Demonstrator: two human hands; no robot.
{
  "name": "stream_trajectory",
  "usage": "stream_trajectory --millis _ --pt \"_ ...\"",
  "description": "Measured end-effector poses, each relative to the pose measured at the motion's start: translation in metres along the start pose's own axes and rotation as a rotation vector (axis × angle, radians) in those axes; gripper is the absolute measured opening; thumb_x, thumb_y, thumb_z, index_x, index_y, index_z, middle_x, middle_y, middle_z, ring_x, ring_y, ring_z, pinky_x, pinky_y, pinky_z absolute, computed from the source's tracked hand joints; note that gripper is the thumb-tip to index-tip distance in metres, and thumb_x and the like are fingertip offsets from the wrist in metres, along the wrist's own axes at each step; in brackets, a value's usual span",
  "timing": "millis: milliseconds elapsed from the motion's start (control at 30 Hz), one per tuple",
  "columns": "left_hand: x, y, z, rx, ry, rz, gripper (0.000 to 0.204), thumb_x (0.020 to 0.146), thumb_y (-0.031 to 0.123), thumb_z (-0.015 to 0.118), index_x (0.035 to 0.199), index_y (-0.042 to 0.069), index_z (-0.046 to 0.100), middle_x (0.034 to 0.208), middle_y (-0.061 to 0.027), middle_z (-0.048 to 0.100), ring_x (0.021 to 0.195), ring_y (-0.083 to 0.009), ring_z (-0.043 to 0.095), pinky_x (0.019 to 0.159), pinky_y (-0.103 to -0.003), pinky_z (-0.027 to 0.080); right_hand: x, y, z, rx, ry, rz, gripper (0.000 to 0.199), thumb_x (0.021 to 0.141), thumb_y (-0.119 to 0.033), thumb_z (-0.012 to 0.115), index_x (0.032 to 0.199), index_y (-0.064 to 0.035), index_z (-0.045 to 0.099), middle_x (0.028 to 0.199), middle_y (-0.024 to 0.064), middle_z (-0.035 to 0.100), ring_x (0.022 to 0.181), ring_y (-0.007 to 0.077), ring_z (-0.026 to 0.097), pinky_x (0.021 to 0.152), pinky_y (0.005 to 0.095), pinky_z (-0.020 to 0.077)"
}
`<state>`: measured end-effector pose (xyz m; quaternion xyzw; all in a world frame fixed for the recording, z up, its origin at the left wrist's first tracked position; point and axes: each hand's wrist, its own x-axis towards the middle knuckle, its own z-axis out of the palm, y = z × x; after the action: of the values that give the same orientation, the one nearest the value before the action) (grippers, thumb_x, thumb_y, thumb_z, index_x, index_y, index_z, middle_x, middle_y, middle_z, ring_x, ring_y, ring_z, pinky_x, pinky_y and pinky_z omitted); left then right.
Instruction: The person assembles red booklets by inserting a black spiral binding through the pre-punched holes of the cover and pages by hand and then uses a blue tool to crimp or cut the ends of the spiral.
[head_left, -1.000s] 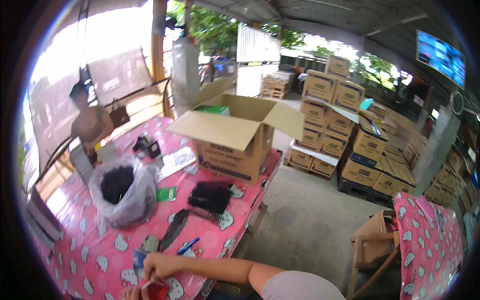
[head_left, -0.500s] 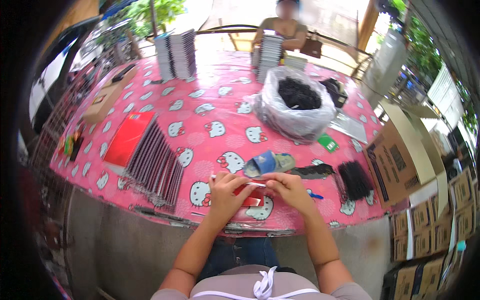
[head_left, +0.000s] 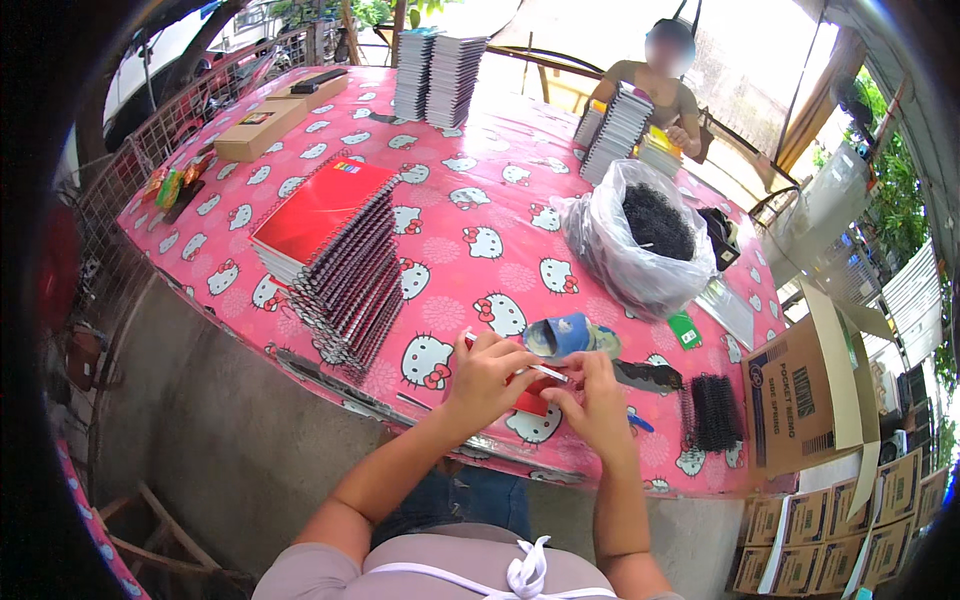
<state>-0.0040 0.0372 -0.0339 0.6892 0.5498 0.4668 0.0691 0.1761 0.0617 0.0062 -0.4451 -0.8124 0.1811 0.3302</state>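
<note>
My left hand [head_left: 488,380] and my right hand [head_left: 598,405] meet at the near edge of the pink patterned table [head_left: 450,215]. Between them they hold a small red notebook [head_left: 530,398], mostly hidden under my fingers. A thin white strip lies across it at my fingertips. A blue roll [head_left: 562,336] lies just beyond my hands. To my left a fanned stack of red spiral notebooks [head_left: 335,255] rests on the table.
A clear plastic bag of black spiral coils [head_left: 640,240] stands right of centre; loose black coils [head_left: 712,412] lie near the right edge. Stacked notebooks [head_left: 440,75] are at the far side, where another person [head_left: 655,85] sits. Cardboard boxes [head_left: 800,400] stand at right.
My view swung from the right-hand boxes back to the table. My hands stay together on the small red notebook at the near edge.
</note>
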Motion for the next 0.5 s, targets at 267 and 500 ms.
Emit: stream_trajectory --millis 267,500 --pt "-0.007 0.001 -0.010 0.120 0.020 0.021 0.017 0.078 0.031 0.068 0.090 0.019 0.070 0.090 0.0008 0.066 0.092 -0.0185 0.058 0.085 -0.046 0.033 -0.003 -0.011 0.009 -0.023 0.005 -0.035 0.018 0.080 -0.014 0.066 0.092 -0.0019 0.061 0.081 0.0146 0.057 0.074 0.0317 0.057 0.065 0.0412 0.0438" --pt "-0.011 -0.006 0.000 0.039 -0.033 -0.004 0.021 0.084 0.038 0.063 0.092 0.020 0.071 0.090 0.0035 0.065 0.095 -0.0162 0.054 0.091 -0.046 0.029 -0.002 -0.007 0.022 0.014 0.181 -0.143 0.011 0.074 -0.003 0.065 0.072 0.0012 0.055 0.066 0.0144 0.052 0.057 0.0288 0.052 0.055 0.0361 0.0406"
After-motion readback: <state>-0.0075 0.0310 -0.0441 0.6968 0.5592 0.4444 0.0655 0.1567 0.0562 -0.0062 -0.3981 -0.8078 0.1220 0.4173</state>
